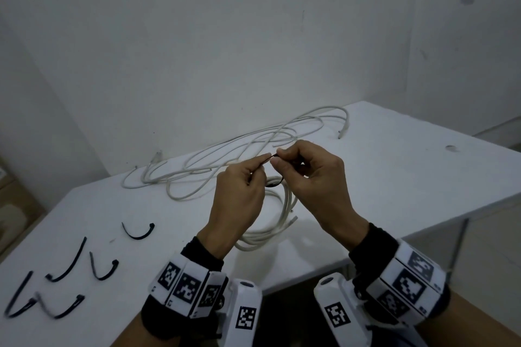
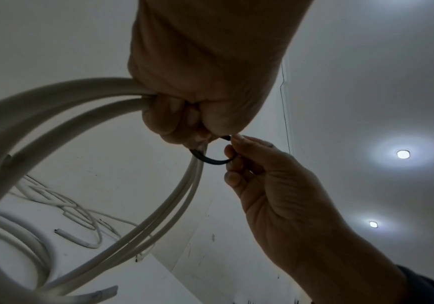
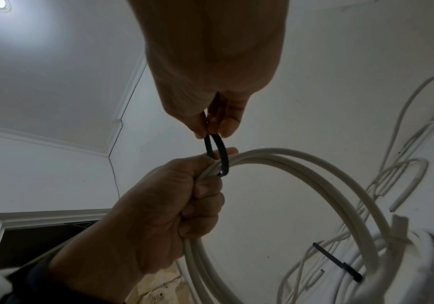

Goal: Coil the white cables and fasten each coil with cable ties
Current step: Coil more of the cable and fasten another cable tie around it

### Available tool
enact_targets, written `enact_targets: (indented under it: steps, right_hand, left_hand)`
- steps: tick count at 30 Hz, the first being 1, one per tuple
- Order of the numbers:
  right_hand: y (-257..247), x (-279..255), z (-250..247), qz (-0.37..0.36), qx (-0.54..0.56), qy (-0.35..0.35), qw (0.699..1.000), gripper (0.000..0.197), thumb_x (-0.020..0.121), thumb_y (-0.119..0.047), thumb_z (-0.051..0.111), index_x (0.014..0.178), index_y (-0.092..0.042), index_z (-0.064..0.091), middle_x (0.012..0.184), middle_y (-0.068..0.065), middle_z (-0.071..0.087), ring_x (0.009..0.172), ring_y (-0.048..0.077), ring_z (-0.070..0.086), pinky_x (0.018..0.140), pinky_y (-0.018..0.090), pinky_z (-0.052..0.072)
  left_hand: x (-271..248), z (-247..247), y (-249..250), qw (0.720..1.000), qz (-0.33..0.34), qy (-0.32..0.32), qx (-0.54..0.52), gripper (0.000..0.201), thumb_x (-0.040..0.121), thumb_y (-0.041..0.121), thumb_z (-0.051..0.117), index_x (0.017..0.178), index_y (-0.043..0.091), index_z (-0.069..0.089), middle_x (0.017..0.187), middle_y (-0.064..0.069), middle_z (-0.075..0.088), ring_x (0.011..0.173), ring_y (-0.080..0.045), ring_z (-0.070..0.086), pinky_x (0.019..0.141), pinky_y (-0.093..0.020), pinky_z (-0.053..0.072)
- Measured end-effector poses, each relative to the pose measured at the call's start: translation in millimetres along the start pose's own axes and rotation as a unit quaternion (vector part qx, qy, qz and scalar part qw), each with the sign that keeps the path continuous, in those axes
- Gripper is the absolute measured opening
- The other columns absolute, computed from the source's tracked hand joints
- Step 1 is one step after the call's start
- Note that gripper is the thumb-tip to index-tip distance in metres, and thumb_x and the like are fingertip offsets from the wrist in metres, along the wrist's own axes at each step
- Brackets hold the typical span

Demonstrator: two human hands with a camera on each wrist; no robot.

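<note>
While left hand [image 1: 239, 191] grips coil [image 1: 270, 231], right hand [image 1: 313, 177] pinches tie [image 3: 217, 152]

Pretty bare room tbh. A white table [image 1: 394, 166] fills the lower half of the head view, pushed against a plain whitish wall [image 1: 225, 36] with some dark scuffs at upper right. Cardboard boxes [image 1: 11, 205] sit at the left edge. The wrist views show a white ceiling [image 3: 55, 72] with moulding trim, plus round recessed lights [image 2: 403, 153] glowing on the right.
</note>
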State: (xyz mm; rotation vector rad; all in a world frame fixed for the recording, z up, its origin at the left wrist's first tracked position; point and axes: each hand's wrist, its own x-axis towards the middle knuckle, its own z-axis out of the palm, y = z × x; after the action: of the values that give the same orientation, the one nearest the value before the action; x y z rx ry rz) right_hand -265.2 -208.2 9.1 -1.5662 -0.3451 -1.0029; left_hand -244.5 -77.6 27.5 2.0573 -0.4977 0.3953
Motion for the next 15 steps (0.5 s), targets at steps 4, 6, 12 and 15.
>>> enact_targets:
  steps: [4, 6, 12, 15]
  right_hand:
    - [-0.3, 1.0, -1.7, 0.025, 0.011, -0.008, 1.000, 0.013, 0.081, -0.006, 0.071, 0.077, 0.003, 0.062, 0.076, -0.002, 0.067, 0.070, 0.014, 0.063, 0.063, 0.021, 0.053]
    - [-0.2, 0.5, -1.4, 0.032, 0.021, -0.004, 0.999, 0.013, 0.081, -0.007, 0.071, 0.079, 0.003, 0.063, 0.075, -0.001, 0.067, 0.068, 0.016, 0.063, 0.063, 0.026, 0.054]
    - [-0.3, -1.1, -0.6, 0.039, 0.028, 0.001, 0.999, 0.010, 0.082, -0.008, 0.071, 0.081, 0.000, 0.065, 0.076, 0.003, 0.068, 0.068, 0.017, 0.063, 0.064, 0.030, 0.055]
    - [-1.3, -0.9, -1.2, 0.045, 0.026, -0.009, 0.999, 0.008, 0.082, -0.008, 0.072, 0.081, -0.002, 0.065, 0.075, 0.002, 0.067, 0.068, 0.017, 0.063, 0.063, 0.032, 0.055]
  left_hand:
    - [-1.6, 1.5, 1.5, 1.000, 0.004, 0.003, 0.010, 0.037, 0.095, 0.007, 0.044, 0.115, 0.023, 0.071, 0.044, 0.018, 0.051, 0.038, -0.006, 0.034, 0.041, -0.014, 0.028]
    - [-2.3, 2.2, 2.2, 1.000, 0.000, 0.003, 0.007, 0.037, 0.095, 0.006, 0.044, 0.117, 0.021, 0.070, 0.043, 0.019, 0.052, 0.038, -0.006, 0.034, 0.040, -0.014, 0.028]
    - [-2.6, 1.8, 2.8, 1.000, -0.005, -0.002, 0.010, 0.037, 0.095, 0.007, 0.044, 0.119, 0.021, 0.069, 0.041, 0.018, 0.052, 0.038, -0.005, 0.035, 0.041, -0.013, 0.029]
    - [-2.8, 1.7, 1.0, 1.000, -0.006, 0.000, 0.013, 0.037, 0.094, 0.008, 0.045, 0.118, 0.022, 0.069, 0.042, 0.016, 0.051, 0.039, -0.006, 0.036, 0.042, -0.016, 0.032]
